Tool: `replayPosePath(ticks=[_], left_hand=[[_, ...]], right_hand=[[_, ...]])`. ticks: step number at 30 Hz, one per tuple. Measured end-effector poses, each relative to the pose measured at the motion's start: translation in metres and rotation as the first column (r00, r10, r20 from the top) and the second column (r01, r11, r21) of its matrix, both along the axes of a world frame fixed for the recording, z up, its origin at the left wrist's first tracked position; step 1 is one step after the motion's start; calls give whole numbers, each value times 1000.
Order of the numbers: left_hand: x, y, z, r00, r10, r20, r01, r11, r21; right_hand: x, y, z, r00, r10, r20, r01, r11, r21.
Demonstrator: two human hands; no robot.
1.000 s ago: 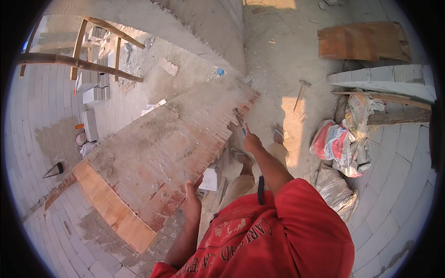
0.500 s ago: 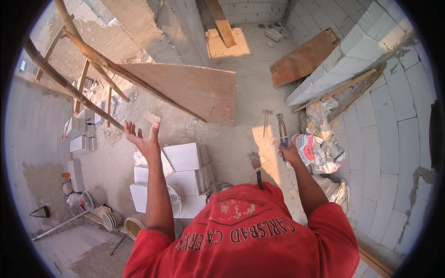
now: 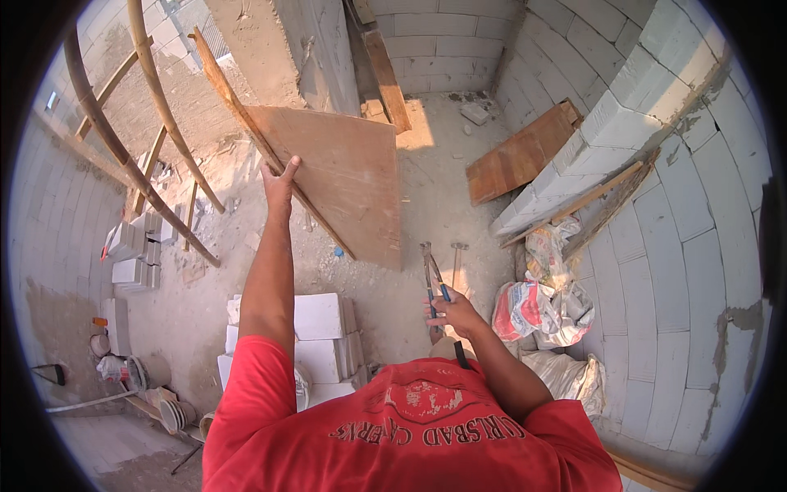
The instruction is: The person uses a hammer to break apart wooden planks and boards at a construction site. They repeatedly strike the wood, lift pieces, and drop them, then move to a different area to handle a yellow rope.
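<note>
My left hand point(image 3: 279, 184) is closed round a rough wooden batten point(image 3: 238, 105) that runs along the left edge of a brown plywood panel point(image 3: 344, 176). The thumb lies on the panel side, with the fingers on the other side. The panel stands tilted ahead of me. In my right hand point(image 3: 461, 315) is a pair of long pincers point(image 3: 429, 271) with blue handles, jaws pointing away from me and handles slightly apart. A hammer point(image 3: 457, 261) is on the floor just beyond that hand.
Pale blocks point(image 3: 318, 318) are stacked below my left forearm. Bamboo poles point(image 3: 123, 160) lean at the left. Crumpled sacks point(image 3: 545, 307) lie along the right block wall point(image 3: 656, 287). Another wooden board point(image 3: 525, 156) leans near the wall's end, and buckets point(image 3: 152, 373) stand at lower left.
My left hand, open in the air before, has reached forward and taken hold of the batten. The panel has tipped more upright. My right hand has moved left with the pincers, whose handles have spread.
</note>
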State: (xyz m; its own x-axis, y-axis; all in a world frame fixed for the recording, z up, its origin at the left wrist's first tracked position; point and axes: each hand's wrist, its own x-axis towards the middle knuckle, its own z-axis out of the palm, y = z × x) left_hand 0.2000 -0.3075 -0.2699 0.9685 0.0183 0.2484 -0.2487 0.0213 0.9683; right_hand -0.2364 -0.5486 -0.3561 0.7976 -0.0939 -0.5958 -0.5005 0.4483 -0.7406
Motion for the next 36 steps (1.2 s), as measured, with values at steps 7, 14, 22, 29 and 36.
replayPosePath(ticks=[7, 14, 22, 29, 36], left_hand=[[-25, -14, 8, 993, -107, -51, 95, 976, -197], [-46, -10, 16, 993, -110, -42, 90, 942, -325], [-53, -7, 20, 994, 34, -109, -69, 939, -336], [-19, 47, -1, 929, 285, -234, -274, 958, 81], [-108, -25, 7, 775, 175, 607, -540, 683, 493]], right_hand=[[110, 32, 10, 996, 62, 69, -62, 998, -7], [118, 39, -15, 995, 93, -34, -94, 995, -20], [150, 19, 15, 992, 122, 37, -124, 991, 55], [198, 11, 32, 944, 329, -38, -328, 944, 30], [196, -3, 5, 956, 287, -69, -286, 958, 13]])
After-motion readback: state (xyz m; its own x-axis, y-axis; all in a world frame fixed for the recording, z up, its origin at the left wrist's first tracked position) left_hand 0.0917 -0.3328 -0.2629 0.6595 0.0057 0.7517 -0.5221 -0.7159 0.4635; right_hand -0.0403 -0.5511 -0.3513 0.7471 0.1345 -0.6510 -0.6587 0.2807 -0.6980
